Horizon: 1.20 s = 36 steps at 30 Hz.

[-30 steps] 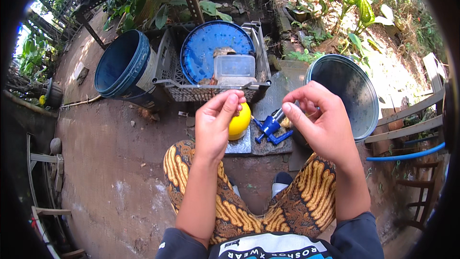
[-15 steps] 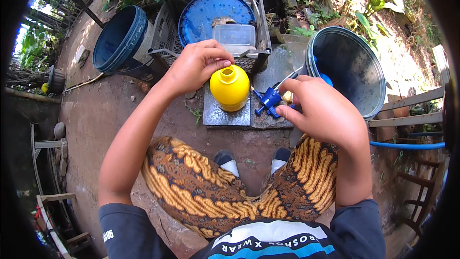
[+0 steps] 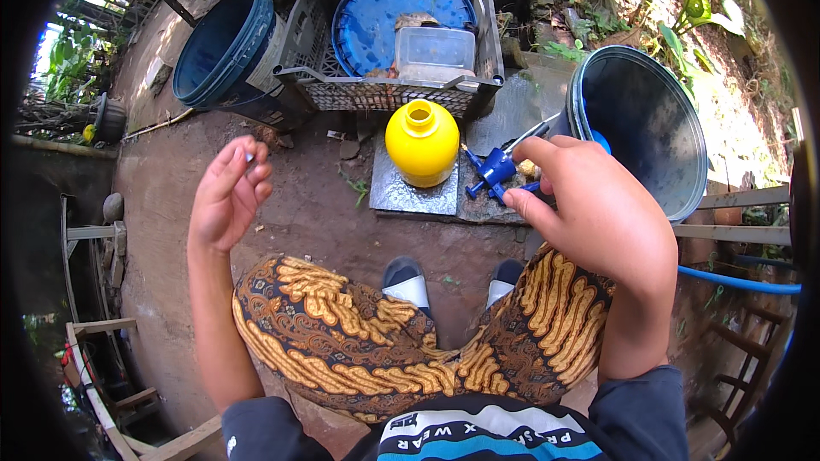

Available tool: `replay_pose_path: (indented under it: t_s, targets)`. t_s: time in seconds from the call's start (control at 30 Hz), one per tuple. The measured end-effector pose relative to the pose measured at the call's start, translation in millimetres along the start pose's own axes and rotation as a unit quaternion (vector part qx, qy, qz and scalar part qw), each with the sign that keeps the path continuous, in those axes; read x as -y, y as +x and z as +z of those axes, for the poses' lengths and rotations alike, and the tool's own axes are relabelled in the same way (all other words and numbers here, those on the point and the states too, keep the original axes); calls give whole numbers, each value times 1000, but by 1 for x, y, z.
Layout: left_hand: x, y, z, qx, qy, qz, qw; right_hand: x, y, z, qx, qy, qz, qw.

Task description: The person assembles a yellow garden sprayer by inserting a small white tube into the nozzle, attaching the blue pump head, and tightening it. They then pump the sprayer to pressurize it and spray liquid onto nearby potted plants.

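A yellow round bottle (image 3: 422, 154) stands upright on a wet grey slab (image 3: 410, 200), its neck uncapped. To its right, a blue spray head (image 3: 495, 168) with a thin pale tube slants over the slab. My right hand (image 3: 589, 196) bends over this spray head, its index finger and thumb closed about the tube end and the trigger side; the palm side is hidden. Off to the left of the bottle, my left hand (image 3: 232, 192) is raised with curled fingers. A tiny pale bluish bit shows at its pinched fingertips, too small to name.
Behind the bottle is a grey plastic crate (image 3: 384, 96) holding a round blue lid (image 3: 363, 21) and a clear box (image 3: 436, 49). One bucket (image 3: 226, 47) tilts at the left, a larger one (image 3: 694, 145) at the right. A blue hose (image 3: 743, 283) runs along the right side.
My left hand has left the bottle's mouth and moved left and down toward me, fingers curled. My right hand stays at the spray head. The view has shifted slightly.
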<state>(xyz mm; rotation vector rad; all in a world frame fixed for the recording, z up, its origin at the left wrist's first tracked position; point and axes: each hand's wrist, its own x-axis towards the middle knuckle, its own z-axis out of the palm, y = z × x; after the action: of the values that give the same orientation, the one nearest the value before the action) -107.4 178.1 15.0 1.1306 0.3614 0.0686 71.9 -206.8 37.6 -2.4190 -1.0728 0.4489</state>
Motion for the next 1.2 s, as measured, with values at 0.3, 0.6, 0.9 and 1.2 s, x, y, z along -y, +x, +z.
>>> replay_pose_path:
  t_s: [0.3, 0.6, 0.9, 1.2]
  targets:
    - [133, -62, -141, -262, -255, -35, 930, -2, 13, -11, 116, 22, -11, 993]
    - [-19, 107, 4, -70, 315, 6, 946, 32, 50, 2, 144, -112, -150, 972]
    - [29, 177, 29, 129, 558, -4, 820, 35, 181, -5, 94, -334, -138, 927]
    - [60, 131, -81, 142, 739, -126, 646, -19, 184, 76, 101, -310, -157, 932]
